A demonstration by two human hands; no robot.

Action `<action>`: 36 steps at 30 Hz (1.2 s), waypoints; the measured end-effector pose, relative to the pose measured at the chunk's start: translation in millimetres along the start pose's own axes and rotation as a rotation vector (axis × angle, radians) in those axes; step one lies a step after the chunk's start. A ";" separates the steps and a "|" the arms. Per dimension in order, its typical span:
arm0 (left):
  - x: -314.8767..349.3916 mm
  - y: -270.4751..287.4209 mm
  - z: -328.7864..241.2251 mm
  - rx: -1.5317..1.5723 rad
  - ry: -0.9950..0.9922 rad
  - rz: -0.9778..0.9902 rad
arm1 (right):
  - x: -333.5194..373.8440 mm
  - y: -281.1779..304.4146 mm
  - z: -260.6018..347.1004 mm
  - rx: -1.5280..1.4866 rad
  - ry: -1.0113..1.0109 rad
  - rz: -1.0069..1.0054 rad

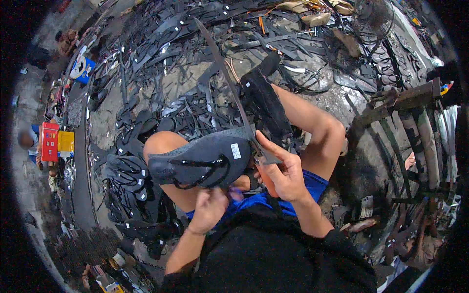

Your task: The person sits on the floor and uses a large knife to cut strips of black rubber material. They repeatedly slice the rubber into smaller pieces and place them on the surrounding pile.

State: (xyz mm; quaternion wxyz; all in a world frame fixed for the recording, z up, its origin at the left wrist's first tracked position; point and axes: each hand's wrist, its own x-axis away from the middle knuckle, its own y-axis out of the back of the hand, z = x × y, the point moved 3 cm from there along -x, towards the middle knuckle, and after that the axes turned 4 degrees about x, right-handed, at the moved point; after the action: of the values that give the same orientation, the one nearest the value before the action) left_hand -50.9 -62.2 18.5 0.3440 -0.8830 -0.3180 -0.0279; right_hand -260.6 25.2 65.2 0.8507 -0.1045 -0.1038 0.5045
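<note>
A black rubber flip-flop [195, 158] with a glossy black strap and a white sticker lies across my left thigh, its sole top facing up. My right hand [288, 176] grips the orange handle of a long-bladed knife [227, 78]. The index finger stretches along the base of the blade, which points up and away past the flip-flop's right end. Just below the flip-flop's near edge is my left hand [210, 210]. Motion blurs its fingers, so whether they hold anything is unclear.
Black rubber offcuts [195, 110] cover the floor ahead. A pile of black flip-flops [129, 180] lies left of my knee. On the right stands a dark wooden rack [400, 107]. A person [27, 139] is at the far left behind a red package [49, 141].
</note>
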 end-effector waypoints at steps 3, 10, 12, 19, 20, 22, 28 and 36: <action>-59.3 -51.3 -18.0 0.459 -0.103 -0.308 | 17.1 10.8 -12.5 0.025 0.044 -0.120; -88.7 -14.2 -19.6 0.556 -0.242 -0.206 | 99.2 19.6 -23.0 0.701 0.047 -0.254; -81.2 -12.2 -10.9 0.537 -0.072 -0.264 | 130.4 36.3 -23.4 0.771 -0.011 -0.270; -19.5 19.9 11.9 0.336 0.027 -0.419 | 101.3 9.8 -11.0 0.717 -0.159 -0.138; -12.0 22.9 12.3 0.342 0.039 -0.440 | 90.4 3.4 -9.9 0.693 -0.180 -0.102; -4.8 17.7 8.1 0.309 -0.005 -0.395 | 74.6 -7.1 -17.4 0.667 -0.175 -0.038; 6.5 36.3 13.0 0.401 -0.007 -0.377 | 52.9 -29.3 -20.9 0.653 -0.069 -0.003; 18.3 34.2 7.2 0.198 0.071 -0.434 | 63.2 -15.0 -34.5 0.643 -0.194 0.108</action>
State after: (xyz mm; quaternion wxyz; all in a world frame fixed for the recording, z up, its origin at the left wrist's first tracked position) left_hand -17.7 -66.9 -2.3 0.4258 -0.7546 -0.4890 -0.1007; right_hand -208.7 71.2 41.0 0.7983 0.2121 -0.0143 0.5636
